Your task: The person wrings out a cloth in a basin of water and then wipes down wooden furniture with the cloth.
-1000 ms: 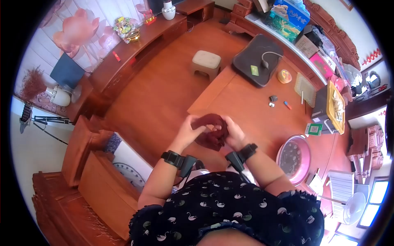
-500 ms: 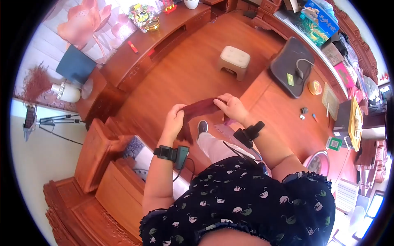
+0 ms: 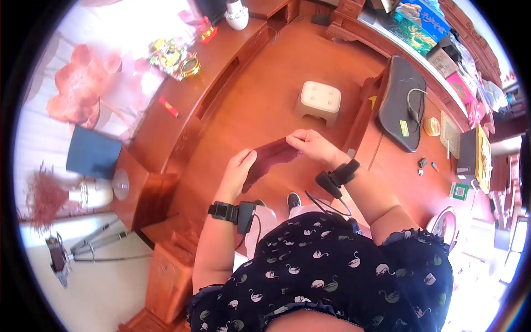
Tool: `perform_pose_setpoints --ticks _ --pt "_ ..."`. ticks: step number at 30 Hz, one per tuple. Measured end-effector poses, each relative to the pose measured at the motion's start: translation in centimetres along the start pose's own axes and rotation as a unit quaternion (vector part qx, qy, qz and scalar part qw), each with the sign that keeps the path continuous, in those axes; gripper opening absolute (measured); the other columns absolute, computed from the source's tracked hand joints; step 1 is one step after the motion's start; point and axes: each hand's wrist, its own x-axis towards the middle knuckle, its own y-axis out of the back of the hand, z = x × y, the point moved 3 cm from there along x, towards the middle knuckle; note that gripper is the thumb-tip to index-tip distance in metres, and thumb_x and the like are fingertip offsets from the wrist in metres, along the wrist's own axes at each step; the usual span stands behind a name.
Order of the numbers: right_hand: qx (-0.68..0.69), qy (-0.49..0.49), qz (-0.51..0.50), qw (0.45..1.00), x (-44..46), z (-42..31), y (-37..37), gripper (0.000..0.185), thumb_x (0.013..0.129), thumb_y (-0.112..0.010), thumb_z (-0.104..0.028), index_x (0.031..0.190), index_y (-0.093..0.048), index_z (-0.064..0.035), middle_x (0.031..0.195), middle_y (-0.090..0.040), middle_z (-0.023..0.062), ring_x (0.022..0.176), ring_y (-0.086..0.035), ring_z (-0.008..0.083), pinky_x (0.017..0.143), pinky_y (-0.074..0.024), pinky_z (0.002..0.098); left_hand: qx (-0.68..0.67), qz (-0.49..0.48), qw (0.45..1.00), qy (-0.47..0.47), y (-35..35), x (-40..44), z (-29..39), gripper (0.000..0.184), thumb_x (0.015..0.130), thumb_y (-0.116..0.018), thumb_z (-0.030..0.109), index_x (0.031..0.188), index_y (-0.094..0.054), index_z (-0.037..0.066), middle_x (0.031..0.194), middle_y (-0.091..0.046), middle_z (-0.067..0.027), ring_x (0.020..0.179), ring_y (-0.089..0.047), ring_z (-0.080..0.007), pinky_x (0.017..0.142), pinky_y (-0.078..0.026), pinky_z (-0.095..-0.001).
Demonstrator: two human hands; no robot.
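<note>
A maroon cloth (image 3: 272, 162) is stretched between my two hands, above the floor in front of me. My left hand (image 3: 239, 170) pinches its left end between thumb and fingers. Its upper right corner is gripped by my right hand (image 3: 314, 146), with the thumb on top. The cloth slants up toward the right and its lower edge hangs loose. Each wrist wears a black strap with a small device and a cable.
A cream stool (image 3: 321, 100) stands on the wooden floor ahead. To the right, a wooden table (image 3: 381, 180) carries a black tray-like board (image 3: 404, 105) and small items. A long wooden cabinet (image 3: 182, 113) runs along the left, with a tripod (image 3: 99, 246) at lower left.
My view has swung, so the stool and cabinet sit lower in the frame and the wooden chair has mostly left it. The cloth's dangling left part now lies more spread between my hands.
</note>
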Motion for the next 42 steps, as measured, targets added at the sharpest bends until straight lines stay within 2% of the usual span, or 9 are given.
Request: perform_pose_setpoints --ticks 5,7,11,14,23,36,39,41,42 --pt "-0.040 -0.032 0.098 0.994 5.3 -2.3 -1.2 0.030 0.086 -0.051 -0.027 0.100 -0.060 -0.0017 0.085 -0.062 0.0065 0.078 -0.055 0.0106 0.074 -0.0453 0.0276 -0.198 -0.049 0.979 -0.007 3.2 6.7 5.0 0.028 0.089 -0.047 0.028 0.095 -0.055 0.002 0.080 -0.059 -0.0051 0.070 -0.056 -0.0126 0.059 -0.046 -0.0236" --pt "-0.299 0.241 0.271 0.883 7.3 -5.7 -2.0 0.026 0.086 -0.050 -0.020 0.103 -0.059 -0.0027 0.095 -0.059 0.0087 0.089 -0.053 0.0132 0.079 -0.0439 0.0292 -0.162 -0.091 0.982 -0.028 4.7 10.1 6.0 0.025 0.088 -0.049 0.026 0.092 -0.055 0.002 0.080 -0.059 -0.0047 0.068 -0.055 -0.0118 0.058 -0.046 -0.0235" --pt "0.240 0.215 -0.030 0.946 6.3 -17.3 -4.7 0.028 0.089 -0.047 -0.020 0.105 -0.057 0.0006 0.106 -0.051 0.0130 0.099 -0.049 0.0246 0.089 -0.0370 0.0332 -0.111 -0.051 0.992 -0.014 7.4 14.8 9.7 0.017 0.086 -0.054 0.021 0.081 -0.055 0.004 0.067 -0.053 0.0012 0.059 -0.049 -0.0067 0.051 -0.041 -0.0225" --pt "0.129 0.514 -0.051 0.847 5.6 -24.8 -5.6 0.037 0.090 -0.042 -0.030 0.095 -0.063 -0.0002 0.104 -0.052 0.0171 0.098 -0.046 0.0333 0.090 -0.0254 0.0460 0.214 -0.167 0.961 0.046 8.7 18.3 13.4 0.021 0.087 -0.050 0.025 0.079 -0.054 0.006 0.075 -0.054 0.0005 0.065 -0.047 -0.0073 0.064 -0.041 -0.0223" --pt "0.236 0.775 0.166 0.563 11.3 -26.7 -4.8 0.039 0.089 -0.046 -0.036 0.099 -0.063 -0.0029 0.109 -0.047 0.0216 0.098 -0.047 0.0304 0.089 -0.0299 0.0379 -0.006 -0.204 0.979 0.015 6.3 32.7 11.0 0.017 0.085 -0.055 0.020 0.079 -0.056 0.004 0.075 -0.054 0.0024 0.069 -0.049 -0.0069 0.066 -0.041 -0.0219" --pt "0.178 0.805 0.302 0.478 16.6 -27.3 12.8 0.038 0.087 -0.047 -0.039 0.097 -0.063 -0.0057 0.107 -0.049 0.0225 0.094 -0.047 0.0308 0.083 -0.0317 0.0365 0.069 -0.398 0.911 0.079 -6.5 49.9 16.3 0.010 0.085 -0.055 0.018 0.082 -0.056 0.008 0.082 -0.058 0.0008 0.078 -0.054 -0.0104 0.074 -0.044 -0.0253" --pt "0.010 0.807 0.298 0.509 14.3 -26.4 17.8 0.036 0.088 -0.047 -0.037 0.099 -0.063 -0.0070 0.108 -0.048 0.0223 0.094 -0.048 0.0312 0.086 -0.0313 0.0384 0.083 -0.435 0.891 0.099 -10.5 52.2 17.3 0.010 0.083 -0.058 0.015 0.085 -0.054 0.006 0.082 -0.058 -0.0005 0.074 -0.054 -0.0089 0.070 -0.046 -0.0240" --pt "0.082 0.643 0.287 0.706 12.5 -25.0 20.3 0.039 0.088 -0.045 -0.034 0.086 -0.062 0.0005 0.105 -0.048 0.0275 0.093 -0.047 0.0425 0.083 -0.0323 0.0492 0.125 -0.477 0.861 0.122 -13.2 54.2 17.4 0.010 0.082 -0.059 0.013 0.088 -0.054 0.006 0.086 -0.059 -0.0034 0.078 -0.056 -0.0108 0.071 -0.048 -0.0256" --pt "0.080 0.623 0.327 0.706 12.4 -23.6 21.8 0.035 0.084 -0.054 -0.034 0.089 -0.060 0.0006 0.107 -0.047 0.0274 0.095 -0.048 0.0397 0.084 -0.0333 0.0466 0.134 -0.514 0.840 0.113 -15.1 54.1 18.0 0.010 0.082 -0.059 0.012 0.088 -0.054 0.006 0.086 -0.059 -0.0036 0.077 -0.057 -0.0107 0.070 -0.048 -0.0253"
